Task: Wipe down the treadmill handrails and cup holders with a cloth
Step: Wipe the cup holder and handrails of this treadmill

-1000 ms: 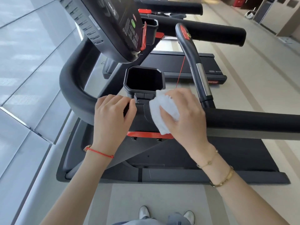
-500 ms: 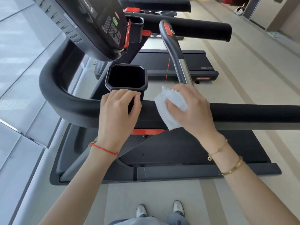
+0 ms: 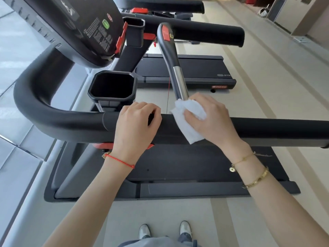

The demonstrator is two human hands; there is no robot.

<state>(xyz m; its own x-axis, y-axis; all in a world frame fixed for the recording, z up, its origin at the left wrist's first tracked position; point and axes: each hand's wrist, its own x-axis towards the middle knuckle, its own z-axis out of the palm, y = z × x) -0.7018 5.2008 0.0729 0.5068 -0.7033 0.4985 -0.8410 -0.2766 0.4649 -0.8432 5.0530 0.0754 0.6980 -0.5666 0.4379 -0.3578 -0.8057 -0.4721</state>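
A black padded handrail (image 3: 267,128) runs across the view and curves away at the left. My right hand (image 3: 213,120) holds a folded white cloth (image 3: 188,120) against the rail, at the foot of a grey upright grip bar (image 3: 175,68) with a chrome section. My left hand (image 3: 137,127) grips the same rail just left of the cloth, fingers curled over its top. A black octagonal cup holder (image 3: 112,86) sits directly beyond my left hand. A second cup holder (image 3: 133,24) stands farther back beside the console (image 3: 71,24).
The treadmill deck (image 3: 178,166) lies below the rail, with my shoes (image 3: 165,230) on the floor beside it. Another treadmill (image 3: 185,70) stands beyond, with its own black handrail (image 3: 204,35). A window wall runs along the left. A thin red safety cord (image 3: 168,97) hangs by the grip bar.
My right hand has slid the cloth rightward along the rail to the foot of the upright grip bar. My left hand has shifted slightly right on the rail. The camera view drifted.
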